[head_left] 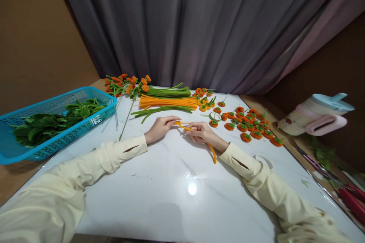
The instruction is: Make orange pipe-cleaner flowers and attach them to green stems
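Over the middle of the white tabletop my left hand pinches one end of an orange pipe cleaner, where it looks bent or wound around something thin. My right hand is closed on the same pipe cleaner, and its loose tail hangs below the palm. A thin pale stick or bare length spans the two hands; I cannot tell which. Just beyond them lie a bundle of orange pipe cleaners and green pipe cleaners. Several orange persimmon-like pieces with green tops spread to the right.
At the left stands a blue basket of green fuzzy leaves. Orange-tipped stems lie at the back. A tape roll sits among the orange pieces. A lidded cup and red-handled pliers are at the right edge.
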Tool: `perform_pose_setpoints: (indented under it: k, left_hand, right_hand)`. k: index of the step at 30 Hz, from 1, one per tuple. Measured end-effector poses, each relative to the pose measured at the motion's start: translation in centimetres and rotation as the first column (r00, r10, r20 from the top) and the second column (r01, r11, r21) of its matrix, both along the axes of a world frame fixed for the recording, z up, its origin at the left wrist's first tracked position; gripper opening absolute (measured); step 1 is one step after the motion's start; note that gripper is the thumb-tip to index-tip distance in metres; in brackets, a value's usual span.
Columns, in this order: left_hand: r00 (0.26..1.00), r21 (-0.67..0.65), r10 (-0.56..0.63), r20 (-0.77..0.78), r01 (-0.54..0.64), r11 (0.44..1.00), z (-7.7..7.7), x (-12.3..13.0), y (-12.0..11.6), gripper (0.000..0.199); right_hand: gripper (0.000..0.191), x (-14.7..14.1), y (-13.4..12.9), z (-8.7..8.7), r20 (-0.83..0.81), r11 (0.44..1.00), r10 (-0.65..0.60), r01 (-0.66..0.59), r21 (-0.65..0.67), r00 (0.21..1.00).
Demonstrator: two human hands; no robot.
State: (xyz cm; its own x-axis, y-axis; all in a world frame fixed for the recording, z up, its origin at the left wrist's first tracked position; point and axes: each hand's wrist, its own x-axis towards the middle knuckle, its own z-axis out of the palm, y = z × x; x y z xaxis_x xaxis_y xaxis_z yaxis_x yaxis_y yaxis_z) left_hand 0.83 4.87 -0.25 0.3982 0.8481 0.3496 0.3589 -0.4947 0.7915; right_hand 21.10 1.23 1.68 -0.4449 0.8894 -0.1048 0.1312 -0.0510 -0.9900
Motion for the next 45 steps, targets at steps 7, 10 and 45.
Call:
perform_pose_setpoints:
  k: [7, 10, 45]
  left_hand:
    - [0.993, -0.171, -0.100, 0.068, 0.110, 0.979, 1.1, -0.4, 0.3, 0.026]
    - [0.982, -0.296, -0.162, 0.101, 0.185, 0.937, 1.3, -0.7, 0.6, 0.027]
    - [0.713, -0.582, -0.167, 0.682, 0.666, 0.466, 1.2, -1.0, 0.1, 0.023]
  right_hand:
    - [0.023, 0.3, -0.2, 0.2, -0.129, 0.997, 0.020, -0.029, -0.067, 0.991]
    - [0.024, 0.6, 0.0, 0.3, -0.133, 0.995, 0.029, -0.042, -0.095, 0.991]
    - [0.032, -0.9, -0.4, -0.3, -0.024, 0.998, -0.056, 0.057, 0.007, 0.998]
